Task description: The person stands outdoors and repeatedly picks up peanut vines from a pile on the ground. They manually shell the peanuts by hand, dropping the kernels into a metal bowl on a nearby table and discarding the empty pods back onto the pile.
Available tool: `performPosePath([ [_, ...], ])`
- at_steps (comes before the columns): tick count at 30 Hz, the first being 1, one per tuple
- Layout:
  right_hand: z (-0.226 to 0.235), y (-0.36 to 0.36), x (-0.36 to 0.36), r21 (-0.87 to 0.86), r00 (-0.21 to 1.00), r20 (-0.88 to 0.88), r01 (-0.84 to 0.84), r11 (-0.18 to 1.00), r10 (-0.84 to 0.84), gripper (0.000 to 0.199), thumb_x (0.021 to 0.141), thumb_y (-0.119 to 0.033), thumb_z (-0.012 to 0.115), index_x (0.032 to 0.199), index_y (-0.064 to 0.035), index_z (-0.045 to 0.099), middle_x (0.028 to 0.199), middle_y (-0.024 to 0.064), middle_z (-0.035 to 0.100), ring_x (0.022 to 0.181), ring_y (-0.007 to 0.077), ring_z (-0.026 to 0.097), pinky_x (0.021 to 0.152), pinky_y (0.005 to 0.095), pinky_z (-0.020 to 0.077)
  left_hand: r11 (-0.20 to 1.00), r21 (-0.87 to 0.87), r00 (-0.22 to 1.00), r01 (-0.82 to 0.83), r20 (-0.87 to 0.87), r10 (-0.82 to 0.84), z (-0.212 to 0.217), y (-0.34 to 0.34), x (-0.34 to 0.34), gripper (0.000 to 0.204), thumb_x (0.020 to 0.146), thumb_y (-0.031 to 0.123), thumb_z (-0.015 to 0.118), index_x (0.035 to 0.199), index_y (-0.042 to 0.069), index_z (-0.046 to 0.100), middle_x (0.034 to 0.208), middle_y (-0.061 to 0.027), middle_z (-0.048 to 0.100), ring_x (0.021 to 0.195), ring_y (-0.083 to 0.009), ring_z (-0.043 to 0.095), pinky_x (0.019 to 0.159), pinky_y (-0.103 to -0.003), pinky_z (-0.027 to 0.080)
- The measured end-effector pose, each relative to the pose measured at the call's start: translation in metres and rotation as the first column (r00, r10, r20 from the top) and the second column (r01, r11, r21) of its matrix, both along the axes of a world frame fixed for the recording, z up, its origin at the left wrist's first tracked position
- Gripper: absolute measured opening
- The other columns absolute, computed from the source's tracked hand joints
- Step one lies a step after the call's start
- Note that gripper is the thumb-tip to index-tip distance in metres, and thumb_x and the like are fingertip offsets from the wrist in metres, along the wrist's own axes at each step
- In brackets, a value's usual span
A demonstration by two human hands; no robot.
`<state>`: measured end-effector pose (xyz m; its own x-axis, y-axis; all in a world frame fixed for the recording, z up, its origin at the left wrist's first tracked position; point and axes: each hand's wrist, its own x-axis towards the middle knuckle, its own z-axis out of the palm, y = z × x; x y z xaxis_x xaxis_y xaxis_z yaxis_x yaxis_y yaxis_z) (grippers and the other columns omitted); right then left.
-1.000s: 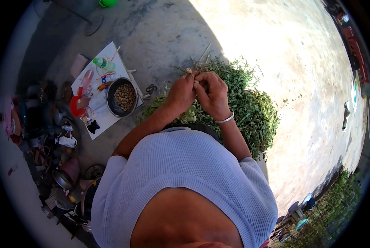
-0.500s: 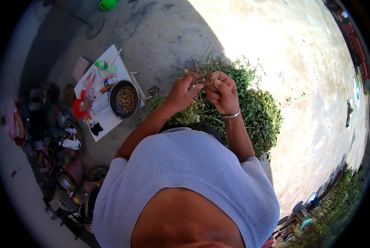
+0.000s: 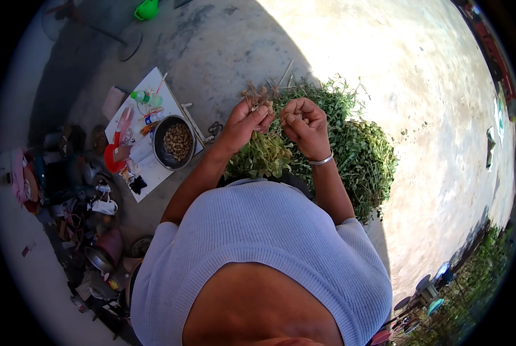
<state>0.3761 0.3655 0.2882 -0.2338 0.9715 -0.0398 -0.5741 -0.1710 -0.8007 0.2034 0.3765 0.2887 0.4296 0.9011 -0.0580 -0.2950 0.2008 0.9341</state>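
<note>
My left hand (image 3: 247,124) is closed round the root end of a peanut plant (image 3: 257,94). Brown roots stick out past its fingers, and leafy stems (image 3: 264,153) hang below. A little to the right, apart from it, my right hand (image 3: 309,130) is curled with its thumb against the fingers. Pale peanuts (image 3: 304,120) show partly between those fingers; how many is hidden. Under and beyond both hands lies a big heap of green peanut plants (image 3: 362,153). To the left, a dark pan (image 3: 161,128) holds many picked peanuts (image 3: 178,142).
The pan stands on a white board (image 3: 154,83) with a green-capped bottle (image 3: 148,98), a red container (image 3: 113,161) and small packets. Household clutter (image 3: 102,254) fills the lower left. A green watering can (image 3: 146,10) and a stand base (image 3: 131,46) are farther off. Sunlit concrete (image 3: 437,115) stretches right.
My hands have moved apart; they were together at the roots. My left hand has shifted left with the plant, and my right hand has drawn away with peanuts in its fingers.
</note>
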Motion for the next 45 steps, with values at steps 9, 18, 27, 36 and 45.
performPosePath([
  [9, -0.005, -0.001, -0.011, 0.265, 0.940, 0.294, 0.091, 0.960, -0.171, 0.018, 0.076, 0.000, 0.065, 0.094, 0.0020, 0.062, 0.077, 0.0028, 0.059, 0.056, 0.0057, 0.050, 0.052, 0.0167, 0.0399, 0.990, 0.138, 0.954, -0.001, -0.295, 0.042, 0.015, -0.009, 0.007, 0.013, 0.090, 0.011, 0.047, 0.100, 0.003, 0.048, 0.074, 0.0008, 0.048, 0.065, -0.0047, 0.044, 0.055, -0.020, 0.038],
  [18, 0.004, -0.006, -0.017, 0.490, 0.770, 0.422, 0.250, 0.835, -0.478, 0.012, 0.073, -0.001, 0.067, 0.082, 0.0000, 0.059, 0.072, 0.0033, 0.057, 0.056, 0.0065, 0.051, 0.049, 0.0213, 0.0401, 0.919, 0.354, 0.880, -0.173, -0.364, 0.306, 0.009, -0.017, 0.017, 0.008, 0.088, 0.008, 0.048, 0.094, 0.002, 0.048, 0.068, 0.0007, 0.048, 0.059, -0.0045, 0.043, 0.053, -0.021, 0.038],
  [27, -0.001, 0.004, -0.005, 0.127, 0.891, 0.247, 0.360, 0.924, -0.381, 0.009, 0.075, -0.003, 0.066, 0.081, -0.0034, 0.059, 0.063, -0.0071, 0.047, 0.054, 0.0005, 0.035, 0.048, 0.0160, 0.0297, 0.988, 0.123, 0.992, -0.090, 0.102, 0.078, 0.006, 0.003, -0.006, 0.023, 0.094, 0.027, 0.042, 0.089, 0.005, 0.048, 0.070, -0.0032, 0.046, 0.058, -0.0113, 0.042, 0.058, -0.030, 0.039],
  [36, 0.008, 0.006, -0.017, 0.365, 0.816, 0.353, 0.331, 0.870, -0.458, 0.011, 0.074, -0.003, 0.068, 0.079, -0.0025, 0.059, 0.066, -0.0022, 0.055, 0.052, 0.0037, 0.048, 0.045, 0.0204, 0.0381, 0.997, -0.028, 0.994, -0.071, 0.079, 0.073, 0.020, -0.002, 0.005, 0.037, 0.092, 0.035, 0.043, 0.104, 0.000, 0.050, 0.106, -0.0133, 0.055, 0.092, -0.0196, 0.055, 0.078, -0.034, 0.047],
  [45, 0.017, 0.023, -0.008, 0.484, 0.789, 0.535, 0.007, 0.875, -0.302, 0.011, 0.074, -0.006, 0.068, 0.076, -0.0033, 0.057, 0.061, 0.0021, 0.053, 0.047, 0.0079, 0.049, 0.043, 0.0206, 0.0364, 0.997, -0.074, 0.996, 0.034, -0.074, -0.040, 0.014, 0.000, -0.004, 0.023, 0.092, 0.024, 0.047, 0.094, 0.002, 0.052, 0.067, 0.0005, 0.044, 0.055, -0.0098, 0.040, 0.055, -0.030, 0.044],
])
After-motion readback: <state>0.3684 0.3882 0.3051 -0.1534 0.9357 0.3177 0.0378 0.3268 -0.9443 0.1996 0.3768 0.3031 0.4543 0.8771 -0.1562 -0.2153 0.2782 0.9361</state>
